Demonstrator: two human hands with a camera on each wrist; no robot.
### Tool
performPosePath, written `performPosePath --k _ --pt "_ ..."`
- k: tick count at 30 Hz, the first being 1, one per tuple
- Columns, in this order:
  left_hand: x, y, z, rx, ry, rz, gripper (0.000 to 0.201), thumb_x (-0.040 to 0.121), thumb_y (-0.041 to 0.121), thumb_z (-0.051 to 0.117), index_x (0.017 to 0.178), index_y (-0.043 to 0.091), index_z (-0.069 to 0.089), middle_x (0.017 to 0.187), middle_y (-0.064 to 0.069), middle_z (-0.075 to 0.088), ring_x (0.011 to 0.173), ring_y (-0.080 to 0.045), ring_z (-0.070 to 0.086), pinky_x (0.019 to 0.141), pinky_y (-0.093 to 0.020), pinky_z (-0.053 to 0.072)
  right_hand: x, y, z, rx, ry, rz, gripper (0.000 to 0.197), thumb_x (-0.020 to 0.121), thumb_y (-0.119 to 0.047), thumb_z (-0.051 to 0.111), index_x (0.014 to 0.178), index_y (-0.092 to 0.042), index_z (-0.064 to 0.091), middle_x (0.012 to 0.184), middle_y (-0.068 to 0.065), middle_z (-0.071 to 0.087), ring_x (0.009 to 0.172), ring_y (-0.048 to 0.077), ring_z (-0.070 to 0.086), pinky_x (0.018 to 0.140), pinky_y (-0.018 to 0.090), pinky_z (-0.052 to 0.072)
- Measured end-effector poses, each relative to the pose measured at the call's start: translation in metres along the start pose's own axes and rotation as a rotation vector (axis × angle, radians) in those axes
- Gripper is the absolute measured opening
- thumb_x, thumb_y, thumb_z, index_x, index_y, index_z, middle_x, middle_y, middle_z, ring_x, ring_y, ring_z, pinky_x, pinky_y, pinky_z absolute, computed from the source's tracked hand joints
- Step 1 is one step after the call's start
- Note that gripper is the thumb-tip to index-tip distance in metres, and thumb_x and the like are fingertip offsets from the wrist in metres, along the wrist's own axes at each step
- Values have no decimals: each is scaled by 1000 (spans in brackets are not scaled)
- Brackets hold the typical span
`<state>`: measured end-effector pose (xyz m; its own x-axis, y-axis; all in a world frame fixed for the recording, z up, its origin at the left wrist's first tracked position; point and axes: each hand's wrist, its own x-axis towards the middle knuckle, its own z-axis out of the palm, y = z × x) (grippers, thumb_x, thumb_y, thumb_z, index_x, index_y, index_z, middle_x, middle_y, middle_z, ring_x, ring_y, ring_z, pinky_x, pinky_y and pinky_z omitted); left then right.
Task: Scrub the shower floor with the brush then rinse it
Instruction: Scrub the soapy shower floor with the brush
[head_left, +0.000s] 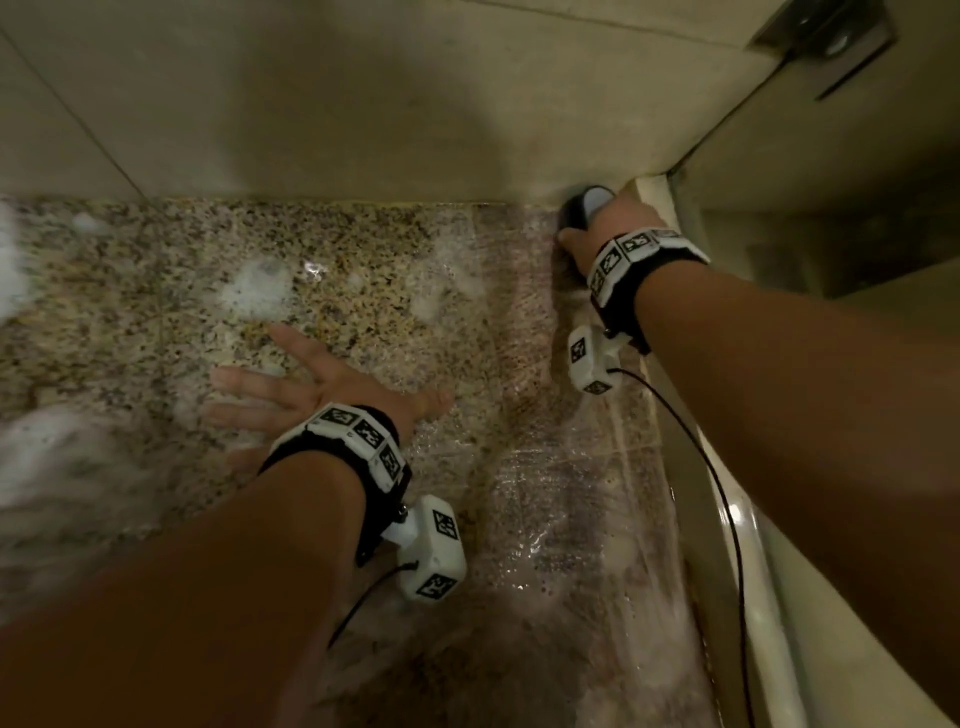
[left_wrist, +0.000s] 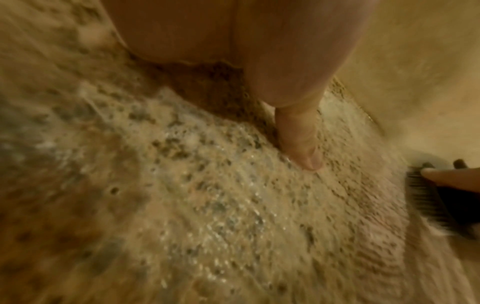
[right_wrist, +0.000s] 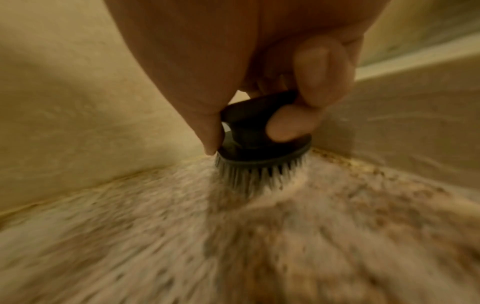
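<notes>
Right hand (right_wrist: 259, 67) clamped on the brush (right_wrist: 262, 148) by its stubby black knob, bristles pressed into the far right corner of the shower floor (head_left: 363, 291) — left hand (head_left: 291, 395) spread flat on wet, soapy stone as a brace. The brush looks light, bristles stiff; that knob could turn slippery with suds — grip low, near the base.

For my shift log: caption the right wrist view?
Right hand grips brush, bristles on wet floor in the corner.
</notes>
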<state>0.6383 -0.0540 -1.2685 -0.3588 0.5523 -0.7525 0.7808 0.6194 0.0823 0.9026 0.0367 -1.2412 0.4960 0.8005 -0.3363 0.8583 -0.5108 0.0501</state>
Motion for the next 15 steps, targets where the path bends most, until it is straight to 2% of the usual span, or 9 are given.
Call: performPosePath --k 3,5,6,8,10,12,15 --pt "2 2 1 -6 12 -18 184 24 98 71 145 25 -47 153 -31 -43 145 -58 -27 111 -82 2 1 9 -9 81 35 -4 47 97 -35 61 132 -5 60 136 19 57 123 35 57 86 35 43" --pt "2 2 0 -4 14 -25 185 23 99 70 145 24 -47 153 -32 -41 145 -59 -25 111 -82 4 4 10 -6 121 58 2 51 95 -35 62 135 -5 57 138 19 55 123 34 56 86 35 42" --pt "1 2 0 -6 13 -24 185 23 99 69 145 24 -47 153 -33 -41 145 -59 -25 111 -82 4 4 9 -7 151 72 16 57 93 -36 64 139 -4 52 140 19 52 123 33 55 86 36 42" --pt "0 2 1 -8 14 -19 185 22 98 70 145 25 -47 153 -32 -42 145 -59 -26 112 -81 3 2 11 -11 203 82 95 79 92 -41 66 150 -2 30 139 20 51 115 34 58 83 39 45" --pt "0 2 1 -2 14 -20 185 23 97 71 146 25 -46 153 -31 -42 145 -58 -27 112 -81 2 -4 14 -15 152 39 126 93 89 -46 68 155 -13 11 135 23 52 96 36 61 73 40 47" --pt "-2 2 1 7 13 -21 183 26 96 73 147 25 -45 154 -31 -42 146 -57 -26 112 -80 2 -12 19 -14 28 8 22 87 88 -43 70 152 -26 14 128 26 54 83 36 58 67 39 46" --pt "-3 3 -1 22 3 -18 181 30 95 74 148 26 -43 155 -30 -41 147 -57 -25 112 -80 2 -17 26 -8 -47 29 -114 66 93 -35 66 145 -28 26 113 25 60 77 35 53 66 39 47"
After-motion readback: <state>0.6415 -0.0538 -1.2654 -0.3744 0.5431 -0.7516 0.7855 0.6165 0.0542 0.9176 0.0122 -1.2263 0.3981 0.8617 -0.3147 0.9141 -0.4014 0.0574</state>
